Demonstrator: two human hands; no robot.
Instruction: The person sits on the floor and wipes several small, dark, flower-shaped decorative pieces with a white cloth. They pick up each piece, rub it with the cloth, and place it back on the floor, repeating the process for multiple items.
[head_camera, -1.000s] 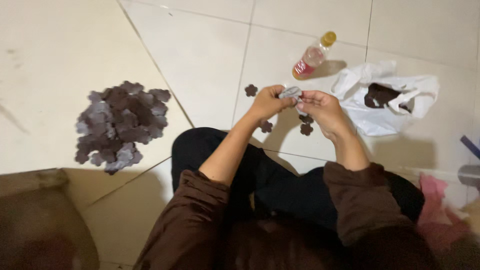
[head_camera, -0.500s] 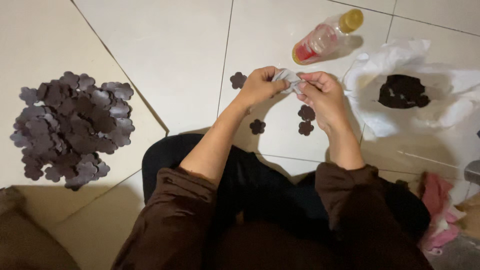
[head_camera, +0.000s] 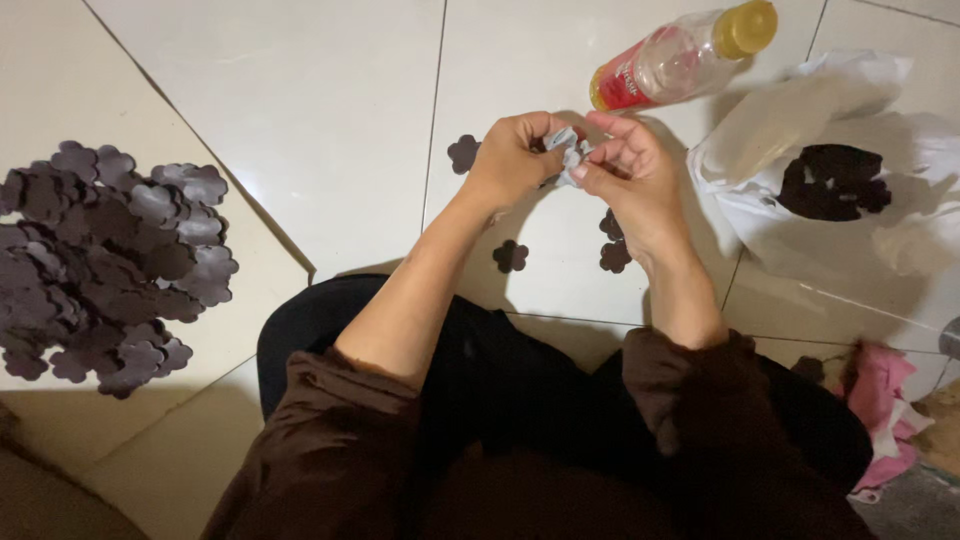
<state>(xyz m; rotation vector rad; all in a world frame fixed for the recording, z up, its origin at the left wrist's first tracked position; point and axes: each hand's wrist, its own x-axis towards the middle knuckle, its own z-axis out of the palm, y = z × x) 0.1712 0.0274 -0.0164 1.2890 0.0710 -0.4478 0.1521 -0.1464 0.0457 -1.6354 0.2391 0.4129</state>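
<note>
A small grey flower-shaped piece (head_camera: 566, 155) is pinched between the fingers of the left hand (head_camera: 515, 160) and the right hand (head_camera: 630, 170), both sets closed on it, above the tiled floor (head_camera: 330, 110). Just beyond the piece a clear bottle with a yellow cap (head_camera: 680, 55) lies on its side. Loose dark flower cut-outs (head_camera: 510, 256) lie on the floor below the piece. A large heap of the same cut-outs (head_camera: 105, 260) is seen well to its left, a white plastic bag (head_camera: 850, 210) to its right.

Dim, warm light; soft shadows.
</note>
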